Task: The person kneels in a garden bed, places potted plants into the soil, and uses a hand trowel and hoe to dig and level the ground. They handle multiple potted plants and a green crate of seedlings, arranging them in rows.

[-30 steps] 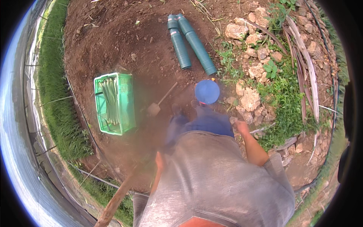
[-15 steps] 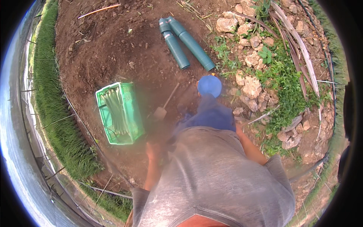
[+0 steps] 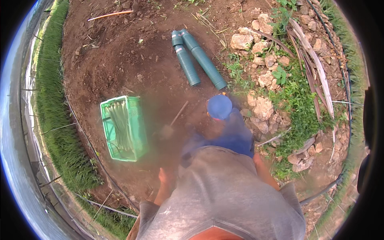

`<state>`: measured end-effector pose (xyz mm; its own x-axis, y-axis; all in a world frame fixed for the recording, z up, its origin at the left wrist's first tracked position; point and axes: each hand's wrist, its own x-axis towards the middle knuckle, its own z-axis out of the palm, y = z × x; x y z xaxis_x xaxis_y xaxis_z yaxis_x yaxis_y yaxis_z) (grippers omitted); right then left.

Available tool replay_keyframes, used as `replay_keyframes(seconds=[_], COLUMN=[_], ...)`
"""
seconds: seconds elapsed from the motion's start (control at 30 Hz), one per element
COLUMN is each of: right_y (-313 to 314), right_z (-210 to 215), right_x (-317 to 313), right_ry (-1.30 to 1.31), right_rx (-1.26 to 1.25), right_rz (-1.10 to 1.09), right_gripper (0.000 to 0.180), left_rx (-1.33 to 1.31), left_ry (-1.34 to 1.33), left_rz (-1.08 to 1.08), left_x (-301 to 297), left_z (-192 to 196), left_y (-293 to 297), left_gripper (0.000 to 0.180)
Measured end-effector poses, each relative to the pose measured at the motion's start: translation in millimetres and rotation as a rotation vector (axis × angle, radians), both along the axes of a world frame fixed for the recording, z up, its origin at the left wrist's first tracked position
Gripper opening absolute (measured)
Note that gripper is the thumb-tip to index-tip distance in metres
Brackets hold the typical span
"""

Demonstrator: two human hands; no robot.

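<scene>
My left hand [image 3: 164, 176] hangs low beside my grey shirt, right of and below a green plastic crate [image 3: 137, 132]. Haze over the picture blurs its fingers, and I see nothing held in it. Long pale-green strips or stalks [image 3: 119, 122] fill part of the crate. At my right hip, my right hand [image 3: 258, 161] is mostly hidden by my body; its fingers do not show. A small long-handled spade [image 3: 178, 115] lies on the soil between the crate and my legs. Ahead of my feet is a round blue thing [image 3: 219, 107], like a bowl or lid.
Dark-green ribbed tubes [image 3: 203, 61], like nested pots, lie on the brown soil ahead. Rocks [image 3: 263, 107] and weeds [image 3: 298, 120] border the right. A thin black pipe [image 3: 86, 136] and a grass strip [image 3: 56, 100] run along the left. An orange stick [image 3: 111, 15] lies at the far left.
The ground things ahead sit lower in the view, and the blue round thing has shifted slightly left. My left hand appears lower, beside my body. Nothing was visibly picked up.
</scene>
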<state>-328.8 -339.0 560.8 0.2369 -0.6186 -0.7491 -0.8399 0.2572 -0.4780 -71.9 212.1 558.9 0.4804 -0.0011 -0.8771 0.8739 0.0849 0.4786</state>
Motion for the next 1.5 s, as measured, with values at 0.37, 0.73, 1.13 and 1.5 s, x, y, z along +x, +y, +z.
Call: replay_keyframes(seconds=[0.37,0.73,1.13,1.5], right_y=[-138.1,-421.6,-449.9,-290.8], right_z=[43.0,-13.7,72.8,92.9], right_x=[80.1,165.5,338.1,386.7], right_ry=[0.069,0.029,-0.073,0.020], right_rx=[0.157,0.033,0.039,0.111], right_rz=[0.115,0.204,0.246,0.368], right_gripper=[0.021,0.024,0.019,0.022], left_rx=[0.363,0.551,0.471,0.188], left_ry=[-0.558,-0.419,-0.252,-0.028], left_rz=[-0.549,-0.320,-0.088,0.390], left_x=[119.9,23.1,80.1,253.9], left_z=[-2.8,40.5,69.7,24.5], left_y=[-158.0,-326.1,-393.5,-245.3], left_gripper=[0.074,0.053,0.061,0.052])
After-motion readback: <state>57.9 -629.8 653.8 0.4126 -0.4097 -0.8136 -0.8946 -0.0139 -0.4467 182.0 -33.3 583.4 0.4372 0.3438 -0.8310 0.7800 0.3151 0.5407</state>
